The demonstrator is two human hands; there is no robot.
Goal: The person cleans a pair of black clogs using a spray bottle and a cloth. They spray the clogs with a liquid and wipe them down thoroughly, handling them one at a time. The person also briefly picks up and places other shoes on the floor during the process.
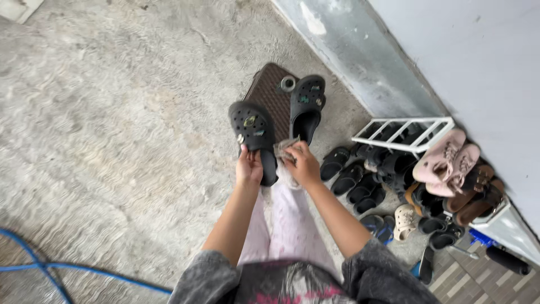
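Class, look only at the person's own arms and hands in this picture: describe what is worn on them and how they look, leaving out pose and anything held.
Both forearms are bare. The left hand and right hand wear no gloves; no rings, watch or bracelets can be made out. Dark grey, mottled, washed-looking sleeves of a loose top are pushed up near the elbows on both arms.
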